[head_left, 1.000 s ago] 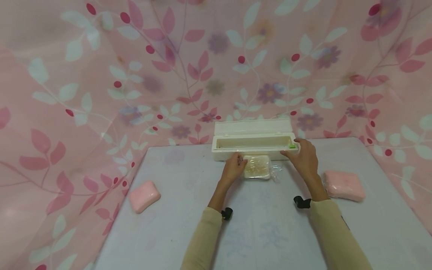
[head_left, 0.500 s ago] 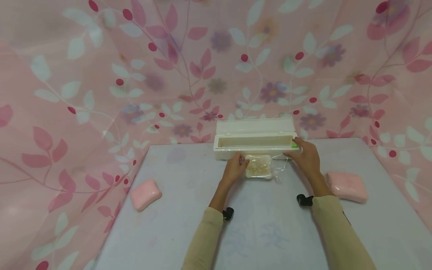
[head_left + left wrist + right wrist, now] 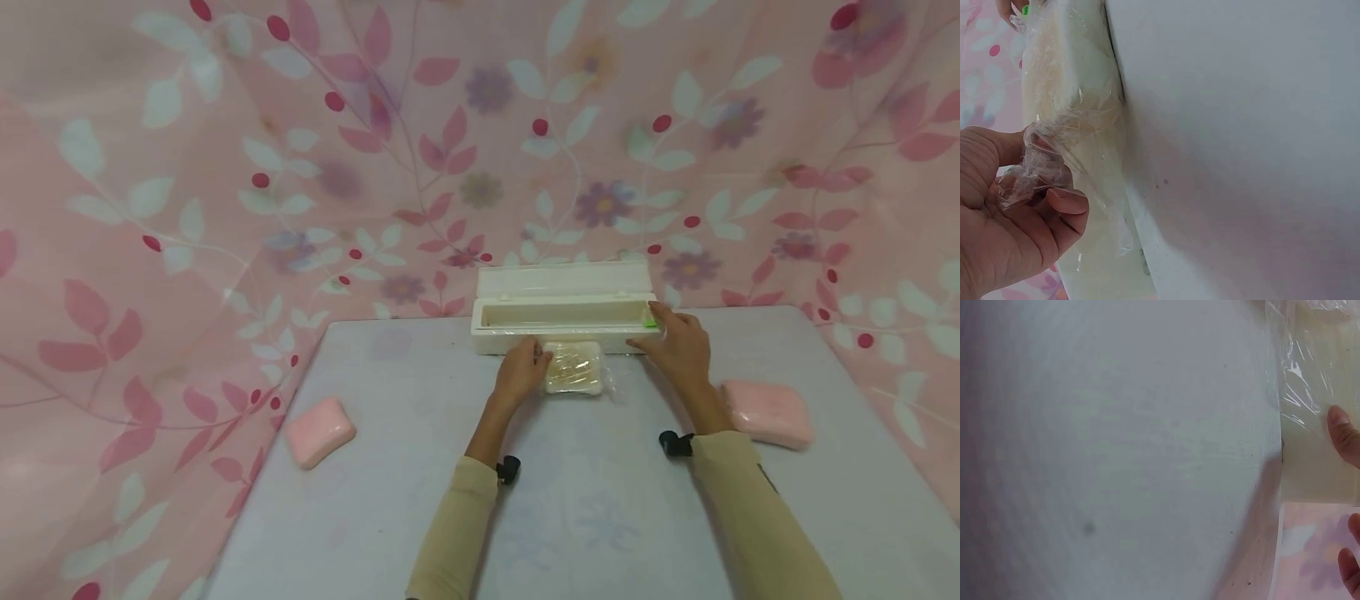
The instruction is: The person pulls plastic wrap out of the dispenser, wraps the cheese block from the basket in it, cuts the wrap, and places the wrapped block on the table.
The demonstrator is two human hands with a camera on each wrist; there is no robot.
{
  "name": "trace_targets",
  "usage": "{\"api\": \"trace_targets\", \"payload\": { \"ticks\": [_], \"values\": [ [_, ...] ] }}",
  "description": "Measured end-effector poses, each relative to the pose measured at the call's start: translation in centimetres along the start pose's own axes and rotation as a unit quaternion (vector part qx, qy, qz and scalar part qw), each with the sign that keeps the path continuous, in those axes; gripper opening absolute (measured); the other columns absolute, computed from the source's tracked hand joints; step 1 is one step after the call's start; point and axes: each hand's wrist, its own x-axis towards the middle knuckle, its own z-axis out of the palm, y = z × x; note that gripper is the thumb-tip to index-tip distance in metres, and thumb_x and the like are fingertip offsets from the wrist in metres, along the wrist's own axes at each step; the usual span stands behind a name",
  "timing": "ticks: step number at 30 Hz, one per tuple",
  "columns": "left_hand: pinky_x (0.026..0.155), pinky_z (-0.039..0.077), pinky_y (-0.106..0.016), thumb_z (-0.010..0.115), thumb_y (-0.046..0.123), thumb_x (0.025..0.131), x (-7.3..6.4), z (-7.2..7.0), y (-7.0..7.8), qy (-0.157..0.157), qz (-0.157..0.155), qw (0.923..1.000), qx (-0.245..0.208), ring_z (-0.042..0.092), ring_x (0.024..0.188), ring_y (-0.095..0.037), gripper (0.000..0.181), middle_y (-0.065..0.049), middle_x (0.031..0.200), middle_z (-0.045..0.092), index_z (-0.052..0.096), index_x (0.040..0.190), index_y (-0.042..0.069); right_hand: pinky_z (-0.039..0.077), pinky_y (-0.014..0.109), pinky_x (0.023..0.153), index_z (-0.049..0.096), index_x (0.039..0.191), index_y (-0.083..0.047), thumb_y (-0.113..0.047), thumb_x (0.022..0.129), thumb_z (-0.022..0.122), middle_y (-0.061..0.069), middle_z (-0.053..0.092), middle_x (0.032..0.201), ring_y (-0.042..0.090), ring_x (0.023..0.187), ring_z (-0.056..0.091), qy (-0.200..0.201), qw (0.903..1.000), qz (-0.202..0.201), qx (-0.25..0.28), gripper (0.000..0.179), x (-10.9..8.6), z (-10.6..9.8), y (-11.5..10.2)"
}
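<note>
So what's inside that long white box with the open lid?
Pale inner walls show in the long white box. A small green piece is at its right end; inside or on top, I can't tell. The front wall and right hand hide some of the interior.

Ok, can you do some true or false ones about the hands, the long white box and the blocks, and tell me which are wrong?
1. The lid of the long white box is shut. False: it stands open.
2. The left hand pinches clear plastic film. True.
3. The right hand is at the box's left end. False: it is at the right end.
4. The wrapped pale block is on the box's near side. True.
5. There is only one pink block. False: another pink block lies by the right wrist.
</note>
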Motion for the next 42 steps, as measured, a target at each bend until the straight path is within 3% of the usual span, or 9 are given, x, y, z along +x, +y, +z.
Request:
{"api": "trace_targets", "payload": {
  "ticks": [12,16,19,22,26,30,34,38,42],
  "values": [
    [0.06,0.046,-0.034,0.062,0.024,0.098,0.7,-0.6,1.9,-0.019,-0.031,0.9948,0.095,0.057,0.073,-0.02,0.018,-0.003,0.082,0.059,0.058,0.093,0.008,0.037,0.065,0.085,0.049,0.14,-0.014,-0.04,0.059,0.094,0.027,0.066,0.094,0.046,0.108,0.051,0.022,0.9972,0.003,-0.072,0.096,0.3,0.2,-0.6],
    [0.072,0.048,-0.041,0.067,0.027,0.094,1.1,-0.7,3.9,0.019,-0.031,0.9822,0.184,0.056,0.092,-0.028,0.025,-0.011,0.099,0.061,0.062,0.106,0.005,0.036,0.064,0.087,0.049,0.141,-0.012,-0.038,0.063,0.093,0.025,0.066,0.1,0.045,0.109,0.051,0.012,0.9984,0.008,-0.055,0.093,0.3,0.5,-0.9],
    [0.078,0.045,-0.041,0.068,0.031,0.093,2.0,-0.2,5.9,0.051,0.013,0.9714,0.232,0.053,0.1,-0.028,0.029,-0.009,0.108,0.06,0.063,0.112,0.01,0.037,0.062,0.086,0.051,0.139,-0.01,-0.035,0.063,0.093,0.025,0.066,0.105,0.045,0.107,0.051,0.018,0.9987,0.008,-0.047,0.09,0.2,0.7,-1.0],
    [0.082,0.043,-0.038,0.066,0.036,0.094,3.5,1.0,8.0,0.049,0.084,0.9697,0.224,0.052,0.106,-0.024,0.029,-0.003,0.115,0.061,0.065,0.115,0.016,0.039,0.063,0.083,0.053,0.137,-0.009,-0.033,0.061,0.095,0.026,0.066,0.101,0.046,0.103,0.053,0.037,0.9978,-0.003,-0.055,0.091,0.2,0.7,-0.8],
    [0.087,0.04,-0.036,0.06,0.046,0.096,5.7,3.6,9.9,-0.004,0.147,0.9695,0.196,0.05,0.113,-0.021,0.035,0.004,0.125,0.06,0.066,0.124,0.024,0.041,0.065,0.079,0.055,0.136,-0.007,-0.036,0.059,0.095,0.024,0.068,0.098,0.046,0.097,0.055,0.068,0.9954,-0.013,-0.066,0.091,0.1,0.7,-0.7],
    [0.085,0.039,-0.035,0.059,0.05,0.096,7.1,6.2,11.1,-0.046,0.148,0.9647,0.213,0.049,0.113,-0.018,0.035,0.01,0.129,0.058,0.066,0.125,0.031,0.042,0.064,0.077,0.057,0.135,-0.008,-0.031,0.07,0.089,0.017,0.071,0.102,0.046,0.095,0.057,0.073,0.9953,-0.011,-0.063,0.076,-0.2,0.8,-0.8],
    [0.083,0.038,-0.034,0.062,0.048,0.094,7.7,7.8,11.8,-0.058,0.14,0.9659,0.21,0.05,0.111,-0.017,0.031,0.013,0.129,0.059,0.069,0.122,0.035,0.042,0.064,0.076,0.057,0.134,-0.01,-0.017,0.074,0.079,0.022,0.069,0.091,0.045,0.095,0.057,0.073,0.9955,-0.007,-0.061,0.064,-0.3,0.7,-0.9],
    [0.081,0.039,-0.033,0.065,0.043,0.094,7.8,8.8,12.1,-0.028,0.135,0.9724,0.189,0.052,0.109,-0.016,0.024,0.013,0.127,0.061,0.073,0.115,0.034,0.043,0.063,0.071,0.06,0.13,-0.01,-0.01,0.074,0.074,0.024,0.066,0.08,0.045,0.089,0.058,0.099,0.9932,-0.02,-0.057,0.057,-0.3,0.7,-0.8],
    [0.083,0.039,-0.032,0.068,0.043,0.092,7.9,8.8,12.0,0.008,0.135,0.9706,0.199,0.052,0.112,-0.015,0.02,0.016,0.124,0.062,0.075,0.109,0.035,0.043,0.062,0.068,0.061,0.129,-0.009,-0.011,0.074,0.073,0.021,0.068,0.082,0.044,0.085,0.058,0.109,0.992,-0.021,-0.061,0.057,-0.1,0.8,-0.8]
  ]
}}
